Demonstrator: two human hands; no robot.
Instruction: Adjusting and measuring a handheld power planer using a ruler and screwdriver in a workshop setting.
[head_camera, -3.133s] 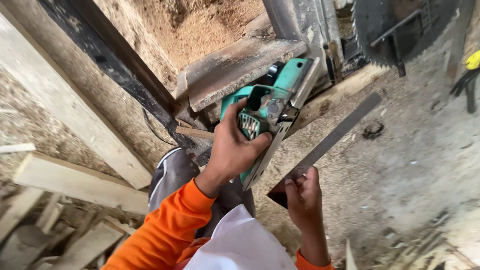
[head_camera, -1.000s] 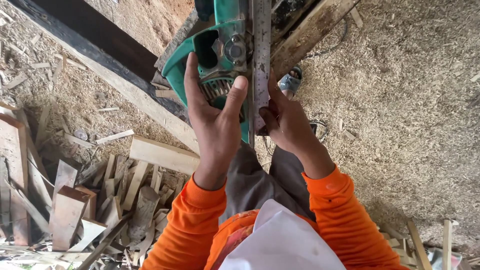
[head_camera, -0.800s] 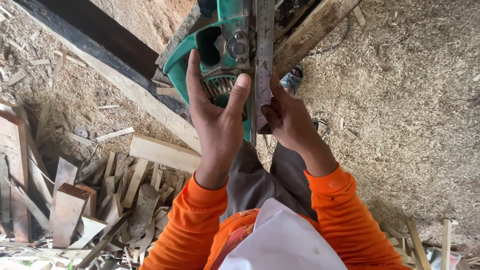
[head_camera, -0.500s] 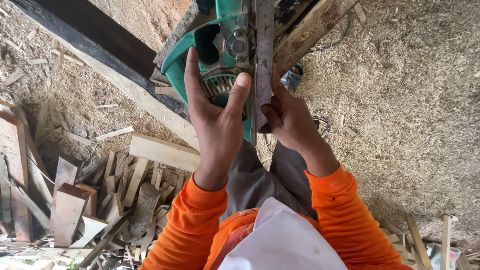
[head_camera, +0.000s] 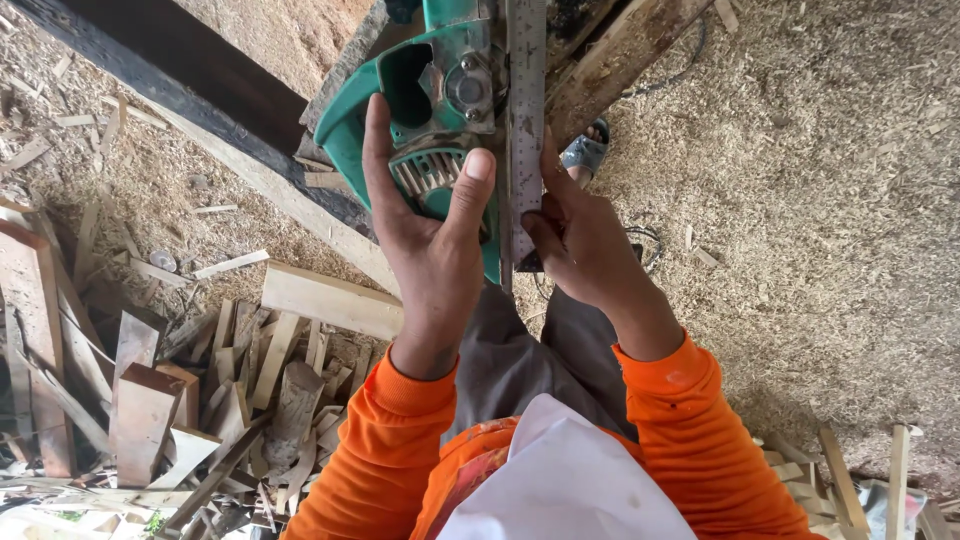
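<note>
Two bare hands meet over a green plastic power tool (head_camera: 440, 110) with a ribbed vent and a round metal fitting. Left hand (head_camera: 425, 235) cups the moulded housing, its grip wrapped round it, thumb up. Right hand (head_camera: 585, 245) pinches a flat, narrow steel ruler (head_camera: 525, 120) standing along the tool's side. Below lie sawdust-covered ground (head_camera: 820, 200), rough wood offcuts (head_camera: 200, 380) and a dark beam (head_camera: 200, 75).

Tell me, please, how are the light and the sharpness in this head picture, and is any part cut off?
Head view: soft, even daylight, no glare; a faint shadow lies on the sawdust floor beside the right sleeve. The left hand, right hand, green power tool and metal ruler are sharp; the tool and ruler are cut off by the top edge.
</note>
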